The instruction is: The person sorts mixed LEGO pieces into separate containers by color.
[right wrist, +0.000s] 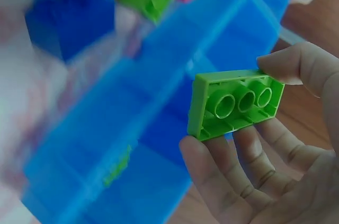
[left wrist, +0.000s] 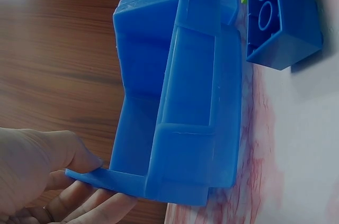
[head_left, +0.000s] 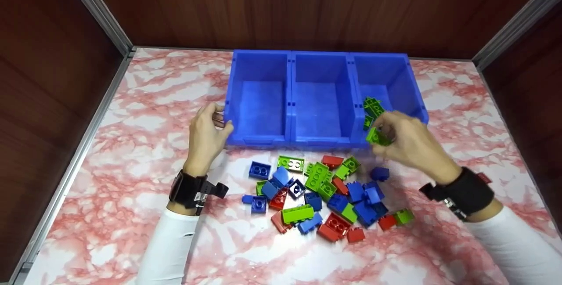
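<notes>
A blue three-compartment bin point(head_left: 320, 142) stands at the back of the marbled table. My left hand point(head_left: 208, 133) grips the rim of its left wall, thumb over the edge and fingers outside; the left wrist view shows this rim point(left wrist: 114, 179) closely. Above the front of the right compartment, my right hand point(head_left: 401, 140) pinches a green toy building brick point(right wrist: 235, 102) between thumb and fingers, its hollow underside with round tubes facing the right wrist camera. Green bricks point(head_left: 373, 107) lie inside that compartment, partly hidden by my right hand.
Loose red, blue and green bricks point(head_left: 318, 177) lie heaped in front of the bin. One dark blue brick point(head_left: 380, 173) sits apart near my right hand. Wooden panels point(head_left: 281, 8) enclose the table at the back and both sides.
</notes>
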The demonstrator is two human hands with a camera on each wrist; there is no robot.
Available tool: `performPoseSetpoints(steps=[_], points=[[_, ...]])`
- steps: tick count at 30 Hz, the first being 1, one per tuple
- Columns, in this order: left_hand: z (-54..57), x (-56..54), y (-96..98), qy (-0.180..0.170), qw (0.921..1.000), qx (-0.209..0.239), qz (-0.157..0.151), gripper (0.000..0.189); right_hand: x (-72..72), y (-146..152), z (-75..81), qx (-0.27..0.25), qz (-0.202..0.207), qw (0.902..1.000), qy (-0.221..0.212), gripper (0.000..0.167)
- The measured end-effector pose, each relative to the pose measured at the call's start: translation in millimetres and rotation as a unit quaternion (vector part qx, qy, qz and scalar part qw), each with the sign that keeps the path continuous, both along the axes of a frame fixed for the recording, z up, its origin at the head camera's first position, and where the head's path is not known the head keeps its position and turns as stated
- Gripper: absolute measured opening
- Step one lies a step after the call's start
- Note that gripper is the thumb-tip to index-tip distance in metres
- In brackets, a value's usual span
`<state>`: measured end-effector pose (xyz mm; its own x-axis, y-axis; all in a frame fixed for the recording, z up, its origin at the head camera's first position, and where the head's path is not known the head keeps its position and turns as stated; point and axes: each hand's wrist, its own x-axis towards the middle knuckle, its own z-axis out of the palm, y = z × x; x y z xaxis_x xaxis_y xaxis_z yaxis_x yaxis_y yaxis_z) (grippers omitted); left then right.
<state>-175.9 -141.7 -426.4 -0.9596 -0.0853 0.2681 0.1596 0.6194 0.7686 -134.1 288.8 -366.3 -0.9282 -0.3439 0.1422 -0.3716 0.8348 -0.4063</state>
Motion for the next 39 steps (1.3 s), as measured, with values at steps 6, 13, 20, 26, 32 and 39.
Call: performPoseSetpoints(steps=[6, 13, 20, 26, 32, 39], points=[[-1.4, 0.1, -1.4, -0.007, 1.0, 0.005, 0.003, 0.03, -23.2, 9, 16.8, 0.031, 0.003, 0.9993, 0.021, 0.034], [-1.0, 0.4, -1.3, -0.004, 1.0, 0.003, 0.004, 0.03, -52.8, 17, 18.5, 0.062, 0.002, 0.9978, -0.022, 0.034], [0.9, 0.9, 0.1, -0.007, 1.0, 0.002, 0.003, 0.03, -74.2, 16, 2.0, 0.087, -0.004, 0.9909, -0.103, 0.036], [2.2, 1.1, 1.4, -0.015, 0.9999, 0.005, 0.001, 0.03, -81.6, 13, -14.3, 0.087, -0.008, 0.9863, -0.14, 0.032], [1.8, 0.6, 0.8, -0.012, 0.9999, 0.009, 0.003, 0.03, -84.8, 8, -25.7, 0.098, 0.008, 0.9842, -0.147, 0.027], [1.9, 0.0, 0.6, -0.017, 0.9998, 0.01, 0.001, 0.03, -87.7, 7, -30.2, 0.111, 0.025, 0.9828, -0.145, 0.023]])
